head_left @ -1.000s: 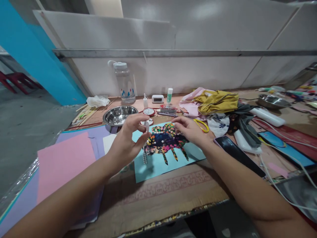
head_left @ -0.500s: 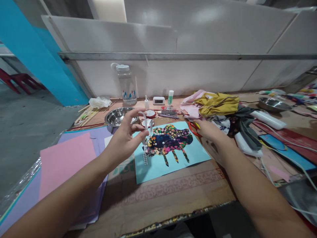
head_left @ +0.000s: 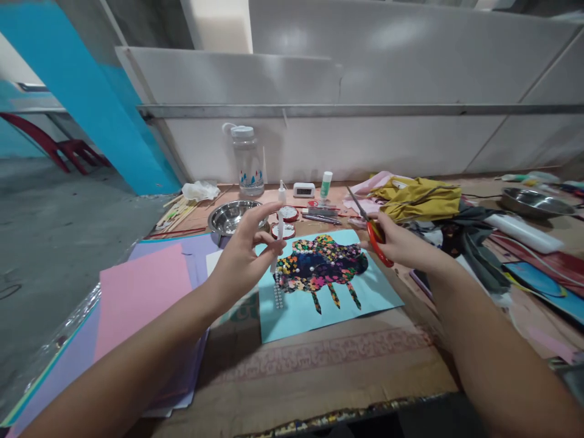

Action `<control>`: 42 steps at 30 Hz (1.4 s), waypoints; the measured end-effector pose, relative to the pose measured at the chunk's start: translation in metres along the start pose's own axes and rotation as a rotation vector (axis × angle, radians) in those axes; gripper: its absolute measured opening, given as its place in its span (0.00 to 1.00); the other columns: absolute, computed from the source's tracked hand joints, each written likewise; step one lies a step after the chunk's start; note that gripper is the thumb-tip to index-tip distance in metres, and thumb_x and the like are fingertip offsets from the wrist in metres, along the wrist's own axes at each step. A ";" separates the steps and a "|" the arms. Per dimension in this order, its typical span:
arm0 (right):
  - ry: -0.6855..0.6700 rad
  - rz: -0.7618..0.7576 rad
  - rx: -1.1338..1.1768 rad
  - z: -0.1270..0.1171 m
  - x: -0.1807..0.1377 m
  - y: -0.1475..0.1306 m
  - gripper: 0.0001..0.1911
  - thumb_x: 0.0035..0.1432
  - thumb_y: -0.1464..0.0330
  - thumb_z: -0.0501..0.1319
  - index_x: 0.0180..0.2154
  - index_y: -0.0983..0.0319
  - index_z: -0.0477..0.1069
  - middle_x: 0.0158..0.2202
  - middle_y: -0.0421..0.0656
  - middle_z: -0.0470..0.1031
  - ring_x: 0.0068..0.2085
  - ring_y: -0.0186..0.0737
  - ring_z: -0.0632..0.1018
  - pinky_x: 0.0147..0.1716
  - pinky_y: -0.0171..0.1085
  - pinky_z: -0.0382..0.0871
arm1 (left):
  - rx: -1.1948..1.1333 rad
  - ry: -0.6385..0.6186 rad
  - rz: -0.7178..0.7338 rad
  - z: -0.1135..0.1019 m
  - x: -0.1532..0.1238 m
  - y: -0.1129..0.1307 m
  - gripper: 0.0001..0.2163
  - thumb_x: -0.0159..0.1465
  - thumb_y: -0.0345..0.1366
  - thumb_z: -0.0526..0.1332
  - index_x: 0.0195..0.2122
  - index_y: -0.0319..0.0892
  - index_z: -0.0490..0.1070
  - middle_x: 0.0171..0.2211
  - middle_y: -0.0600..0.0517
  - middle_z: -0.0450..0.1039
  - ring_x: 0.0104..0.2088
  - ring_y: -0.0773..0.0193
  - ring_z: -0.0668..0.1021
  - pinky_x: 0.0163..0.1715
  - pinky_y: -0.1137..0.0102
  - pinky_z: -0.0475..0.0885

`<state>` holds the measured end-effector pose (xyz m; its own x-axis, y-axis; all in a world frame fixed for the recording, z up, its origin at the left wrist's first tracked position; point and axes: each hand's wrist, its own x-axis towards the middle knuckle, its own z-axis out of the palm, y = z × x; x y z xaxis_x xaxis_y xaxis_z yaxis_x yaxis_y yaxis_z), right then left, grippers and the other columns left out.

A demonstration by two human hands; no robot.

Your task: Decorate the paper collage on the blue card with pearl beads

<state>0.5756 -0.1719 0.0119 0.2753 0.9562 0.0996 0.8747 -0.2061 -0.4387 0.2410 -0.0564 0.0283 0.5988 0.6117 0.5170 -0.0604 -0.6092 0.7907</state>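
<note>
With our left hand (head_left: 244, 252) we held a thin, curling white strip (head_left: 280, 230) pinched narrowly between thumb and fingertips. Below the pinch, a band of small pearl-like beads (head_left: 278, 293) hung over the left part of a light-blue paper sheet (head_left: 296, 325); whether its lower end touched the paper, we could not tell.

Our right hand (head_left: 404, 240) was closed around the red handles of a pair of metal-bladed scissors (head_left: 375, 238), near the sheet's upper right edge. The blades pointed away from us and to the left, well apart from the strip.

Between our hands, on the sheet, lay a dark, cloud-shaped floral cutout (head_left: 323, 264) dotted with white beads, with three pointed flowered strips (head_left: 334, 296) below it. The sheet rested on a brown cardboard surface (head_left: 255, 377).

Behind our left hand we had a shiny steel bowl (head_left: 215, 228) and two round, red-rimmed containers (head_left: 288, 213). Farther back stood a clear water bottle with a white lid (head_left: 249, 161), a small white digital clock (head_left: 303, 190) and a green-and-white glue stick (head_left: 326, 184). Pink (head_left: 141, 292) and purple paper sheets lay to our left, and a crumpled mustard-yellow cloth (head_left: 417, 198) to our right.
</note>
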 end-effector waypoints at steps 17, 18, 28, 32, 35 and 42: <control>0.186 -0.411 -0.151 0.025 -0.028 -0.087 0.25 0.47 0.61 0.74 0.47 0.58 0.76 0.42 0.44 0.81 0.40 0.43 0.80 0.35 0.35 0.71 | 0.252 0.004 0.240 -0.002 0.001 -0.008 0.31 0.63 0.26 0.64 0.64 0.60 0.58 0.61 0.49 0.59 0.33 0.71 0.75 0.44 0.63 0.79; 0.188 -0.416 -0.159 0.026 -0.029 -0.087 0.25 0.47 0.61 0.74 0.47 0.58 0.76 0.42 0.44 0.81 0.40 0.43 0.80 0.34 0.35 0.71 | 0.285 0.000 0.266 -0.002 0.000 -0.007 0.31 0.64 0.26 0.64 0.64 0.60 0.58 0.61 0.50 0.60 0.33 0.71 0.75 0.44 0.63 0.79; 0.202 -0.372 -0.191 0.026 -0.026 -0.086 0.22 0.49 0.60 0.73 0.47 0.57 0.77 0.40 0.43 0.82 0.39 0.42 0.81 0.32 0.35 0.69 | 0.155 0.017 0.141 -0.004 0.003 -0.009 0.33 0.63 0.27 0.64 0.65 0.60 0.55 0.61 0.48 0.59 0.33 0.70 0.76 0.37 0.66 0.80; 0.177 -0.410 -0.191 0.027 -0.028 -0.086 0.21 0.50 0.63 0.72 0.47 0.58 0.76 0.42 0.43 0.82 0.40 0.42 0.80 0.33 0.34 0.69 | 0.182 0.027 0.179 -0.004 0.002 -0.010 0.34 0.62 0.27 0.66 0.65 0.60 0.55 0.61 0.48 0.59 0.32 0.70 0.75 0.37 0.66 0.80; 0.164 -0.477 -0.234 0.031 -0.029 -0.083 0.22 0.52 0.65 0.71 0.49 0.57 0.75 0.44 0.44 0.81 0.41 0.42 0.79 0.35 0.34 0.68 | 0.185 0.023 0.196 -0.002 0.001 -0.010 0.34 0.62 0.27 0.66 0.65 0.60 0.55 0.60 0.47 0.60 0.32 0.71 0.74 0.38 0.66 0.80; 0.307 -0.613 -0.380 0.033 -0.030 -0.078 0.18 0.55 0.66 0.69 0.49 0.60 0.75 0.41 0.45 0.81 0.38 0.40 0.79 0.31 0.33 0.65 | 0.096 -0.010 0.138 0.000 0.000 -0.006 0.33 0.62 0.29 0.66 0.64 0.61 0.56 0.60 0.48 0.60 0.32 0.69 0.74 0.38 0.65 0.80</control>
<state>0.4857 -0.1772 0.0135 -0.2514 0.8336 0.4919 0.9675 0.2301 0.1045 0.2415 -0.0531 0.0239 0.5977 0.5141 0.6152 -0.0663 -0.7330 0.6770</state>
